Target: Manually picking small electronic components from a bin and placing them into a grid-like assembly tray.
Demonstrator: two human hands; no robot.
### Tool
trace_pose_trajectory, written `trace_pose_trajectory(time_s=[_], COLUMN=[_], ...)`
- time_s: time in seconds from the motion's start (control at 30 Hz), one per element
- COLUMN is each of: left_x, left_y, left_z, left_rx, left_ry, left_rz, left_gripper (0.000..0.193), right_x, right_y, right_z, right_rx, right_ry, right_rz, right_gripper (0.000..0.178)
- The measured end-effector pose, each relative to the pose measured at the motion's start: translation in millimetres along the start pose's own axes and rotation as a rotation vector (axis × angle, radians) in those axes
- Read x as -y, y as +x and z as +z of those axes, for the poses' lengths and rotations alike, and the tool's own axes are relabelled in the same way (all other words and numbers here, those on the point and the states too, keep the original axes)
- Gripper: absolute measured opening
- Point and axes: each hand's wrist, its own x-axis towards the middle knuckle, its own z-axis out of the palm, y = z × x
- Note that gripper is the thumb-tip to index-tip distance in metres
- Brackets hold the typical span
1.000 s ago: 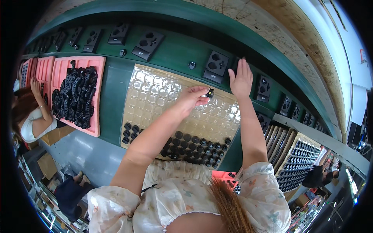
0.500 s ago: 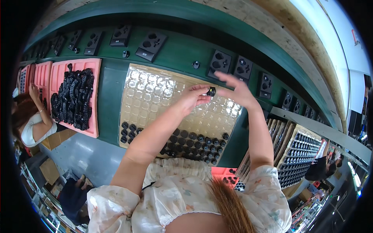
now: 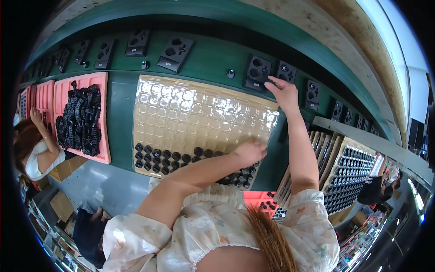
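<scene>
My right hand [image 3: 286,94] is at the far edge, its thumb and finger pinched on a small black part [image 3: 271,82] against a black block [image 3: 258,72] with round recesses. The hand partly hides the part. My left hand [image 3: 251,153] is low over the right side of a clear plastic tray [image 3: 181,118] with many square pockets. Its fingers point down among the black round parts [image 3: 244,177] there and are blurred, so their grip is hidden. More black round parts [image 3: 166,162] fill the near rows of the tray.
Similar black blocks [image 3: 176,54] line the green bench, with small black pieces [image 3: 230,73] between them. Left stands a pink tray [image 3: 104,136] heaped with black ribbed parts; beyond it, a co-worker's arm [image 3: 43,127]. Filled trays [image 3: 349,177] lean at right; a red tray [image 3: 253,197] lies nearby.
The left hand has dropped from the far side of the tray to its near right rows. The right hand has moved to the black block, its fingers now pinched.
</scene>
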Motion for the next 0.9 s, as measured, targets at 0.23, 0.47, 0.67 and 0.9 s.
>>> trace_pose_trajectory(time_s=[0.23, 0.47, 0.67, 0.9], left_x=[-1, 26, 63, 67], left_y=[9, -4, -10, -17], left_z=[-3, -59, -77, -80], left_rx=[0.179, -0.098, -0.352, -0.403], left_ry=[0.080, -0.475, -0.645, -0.691], left_rz=[0.133, -0.369, -0.605, -0.626], left_gripper=[0.018, 0.020, 0.020, 0.020], right_x=[-20, -38, -43, -68], right_y=[64, 77, 74, 75], right_z=[11, 15, 4, -10], right_rx=[-0.259, -0.305, -0.244, -0.303], right_ry=[0.105, 0.024, 0.202, -0.072], right_rz=[0.052, 0.220, 0.408, 0.261], right_gripper=[0.033, 0.024, 0.020, 0.023])
